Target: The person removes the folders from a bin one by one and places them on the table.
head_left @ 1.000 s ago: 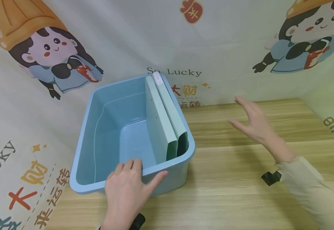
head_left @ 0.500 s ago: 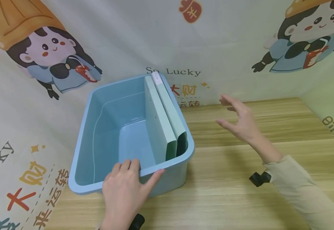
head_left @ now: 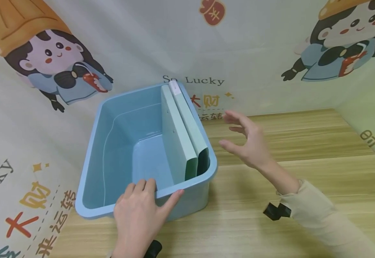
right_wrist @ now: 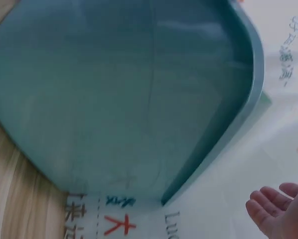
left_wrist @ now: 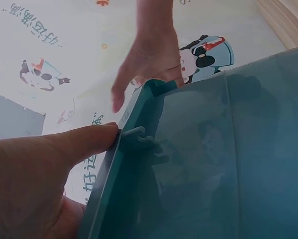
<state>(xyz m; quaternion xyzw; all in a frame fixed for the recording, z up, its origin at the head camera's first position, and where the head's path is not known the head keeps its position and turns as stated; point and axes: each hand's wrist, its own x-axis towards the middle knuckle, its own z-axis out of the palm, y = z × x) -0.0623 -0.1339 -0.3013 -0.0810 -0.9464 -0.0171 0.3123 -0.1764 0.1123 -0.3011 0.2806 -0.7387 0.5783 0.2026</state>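
A blue plastic tub (head_left: 194, 199) stands on the wooden tabletop. My left hand (head_left: 140, 211) holds its near rim, fingers hooked over the inside and thumb against the outside. The left wrist view shows that thumb (left_wrist: 89, 142) pressing by the rim. Two pale green ring binders stand on edge against the tub's right wall: one binder (head_left: 178, 125) to the left, another binder (head_left: 188, 118) with a white label beside it. My right hand (head_left: 248, 139) hovers right of the tub, thumb and fingers spread, touching nothing. In the right wrist view that hand (right_wrist: 278, 211) is partly cropped.
Behind the tub hangs a white cloth (head_left: 258, 53) printed with cartoon figures and lettering, close to its far rim. The wooden tabletop (head_left: 310, 154) stretches to the right. A black wrist mount (head_left: 276, 211) hangs under the right sleeve.
My right hand has moved left, closer to the tub's right side, with its fingers bending slightly. The left hand, tub and binders have kept their places.
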